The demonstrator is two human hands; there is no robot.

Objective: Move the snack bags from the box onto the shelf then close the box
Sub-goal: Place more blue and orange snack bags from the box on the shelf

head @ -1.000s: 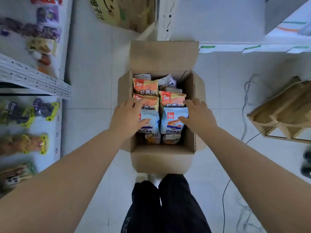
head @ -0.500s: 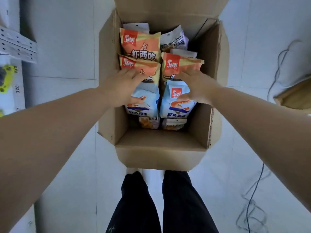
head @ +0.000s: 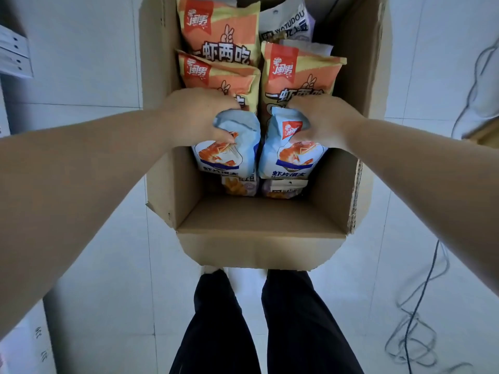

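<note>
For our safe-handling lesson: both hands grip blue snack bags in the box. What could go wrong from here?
1. The left hand and right hand grip the blue bags by their crumpled tops; one may slip or tear.
2. The orange bags close behind may get dragged along.
3. Loose cables on the floor may catch a foot.

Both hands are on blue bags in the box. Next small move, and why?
Probably lift both straight up: the left hand grips the left blue bag, the right hand the right blue bag, and the box is open.
</note>
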